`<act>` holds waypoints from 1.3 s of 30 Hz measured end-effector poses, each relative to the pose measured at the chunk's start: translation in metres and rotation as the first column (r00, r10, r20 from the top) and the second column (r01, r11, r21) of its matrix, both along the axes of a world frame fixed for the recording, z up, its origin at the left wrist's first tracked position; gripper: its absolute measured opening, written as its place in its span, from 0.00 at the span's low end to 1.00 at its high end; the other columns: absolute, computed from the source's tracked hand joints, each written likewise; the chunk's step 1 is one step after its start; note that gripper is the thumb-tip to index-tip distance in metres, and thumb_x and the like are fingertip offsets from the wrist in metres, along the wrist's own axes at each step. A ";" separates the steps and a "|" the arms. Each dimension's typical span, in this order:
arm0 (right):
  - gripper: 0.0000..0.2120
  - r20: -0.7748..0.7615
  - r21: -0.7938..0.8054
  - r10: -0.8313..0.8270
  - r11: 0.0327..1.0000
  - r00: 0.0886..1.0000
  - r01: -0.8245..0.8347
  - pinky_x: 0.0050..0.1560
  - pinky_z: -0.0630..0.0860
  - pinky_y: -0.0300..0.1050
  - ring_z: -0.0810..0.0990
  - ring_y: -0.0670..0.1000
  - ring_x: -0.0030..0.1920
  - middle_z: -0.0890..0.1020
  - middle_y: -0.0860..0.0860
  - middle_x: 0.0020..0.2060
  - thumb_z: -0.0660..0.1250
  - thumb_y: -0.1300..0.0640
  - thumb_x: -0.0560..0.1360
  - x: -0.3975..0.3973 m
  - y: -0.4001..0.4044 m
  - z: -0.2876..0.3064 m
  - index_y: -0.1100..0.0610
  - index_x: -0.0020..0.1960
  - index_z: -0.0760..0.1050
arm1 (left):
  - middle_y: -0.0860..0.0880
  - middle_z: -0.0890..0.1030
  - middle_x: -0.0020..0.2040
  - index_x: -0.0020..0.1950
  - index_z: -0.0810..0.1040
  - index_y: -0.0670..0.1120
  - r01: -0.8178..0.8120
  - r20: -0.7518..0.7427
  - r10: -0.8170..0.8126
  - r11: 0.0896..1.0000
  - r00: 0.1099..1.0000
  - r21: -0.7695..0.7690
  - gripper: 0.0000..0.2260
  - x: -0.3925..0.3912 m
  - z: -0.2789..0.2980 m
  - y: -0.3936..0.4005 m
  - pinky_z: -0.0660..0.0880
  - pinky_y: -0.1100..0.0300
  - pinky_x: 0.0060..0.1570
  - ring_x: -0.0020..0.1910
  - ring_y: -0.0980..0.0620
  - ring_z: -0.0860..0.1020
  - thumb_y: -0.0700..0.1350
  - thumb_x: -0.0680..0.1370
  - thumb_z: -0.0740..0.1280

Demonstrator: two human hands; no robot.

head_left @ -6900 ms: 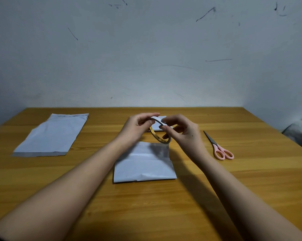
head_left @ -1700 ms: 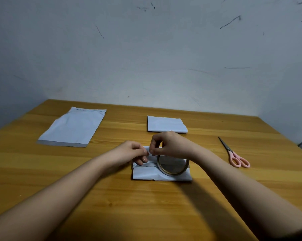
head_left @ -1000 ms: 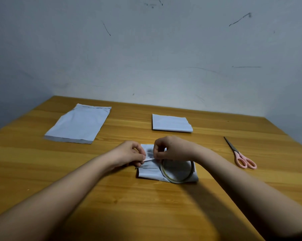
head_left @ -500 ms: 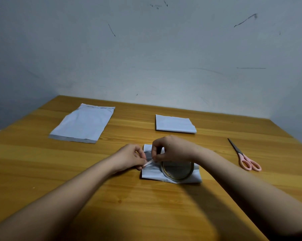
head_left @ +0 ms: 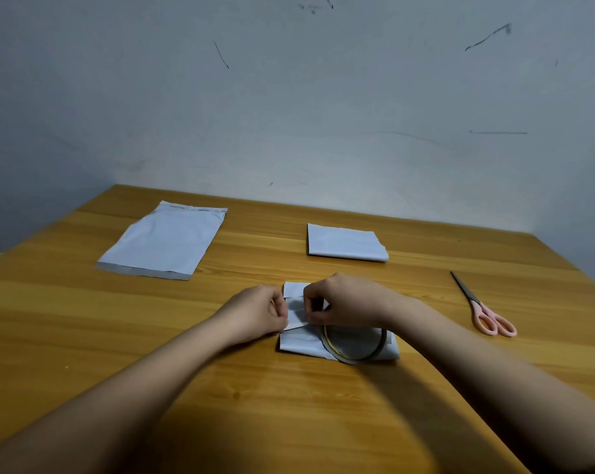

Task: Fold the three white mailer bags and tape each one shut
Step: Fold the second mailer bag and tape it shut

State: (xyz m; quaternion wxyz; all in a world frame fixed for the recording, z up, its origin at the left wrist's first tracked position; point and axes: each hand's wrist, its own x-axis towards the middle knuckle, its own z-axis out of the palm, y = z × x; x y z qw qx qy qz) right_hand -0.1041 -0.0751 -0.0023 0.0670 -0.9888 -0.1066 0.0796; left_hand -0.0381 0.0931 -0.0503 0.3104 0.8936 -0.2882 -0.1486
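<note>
Your left hand [head_left: 255, 313] and right hand [head_left: 344, 304] met over the middle mailer bag [head_left: 303, 342], which lay folded directly under them. Your left fingers were pinched together on the free end of the tape strip [head_left: 298, 325]; your right fingers were closed on the strip where it left the tape roll [head_left: 354, 347], which rested on the bag just below your right wrist. The strip's long axis ran left to right between your hands, across the fold. The scissors [head_left: 484, 311] lay well off to your right, so your right hand looked the nearer one for cutting. Beyond your hands sat a folded bag [head_left: 345, 242]; far beyond your left hand lay the flat unfolded bag [head_left: 162, 241].
</note>
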 end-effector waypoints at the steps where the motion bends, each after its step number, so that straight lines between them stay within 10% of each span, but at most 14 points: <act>1: 0.03 0.005 -0.016 0.010 1.000 1.000 -0.010 0.43 0.75 0.48 0.78 0.50 0.45 0.81 0.47 0.43 0.64 0.52 0.75 0.000 0.000 0.000 0.48 0.42 0.73 | 0.56 0.78 0.35 0.37 0.73 0.52 0.006 0.010 -0.007 1.000 1.000 0.014 0.07 0.000 0.001 -0.001 0.73 0.61 0.42 0.35 0.58 0.75 0.44 0.72 0.70; 39: 0.04 0.091 -0.181 0.111 0.979 0.990 -0.093 0.37 0.66 0.42 0.78 0.51 0.47 0.81 0.47 0.47 0.64 0.52 0.75 -0.004 0.007 -0.005 0.50 0.48 0.75 | 0.58 0.75 0.35 0.38 0.72 0.51 0.079 0.145 -0.115 0.968 0.983 0.238 0.05 -0.006 0.014 -0.005 0.72 0.59 0.42 0.42 0.54 0.75 0.44 0.74 0.65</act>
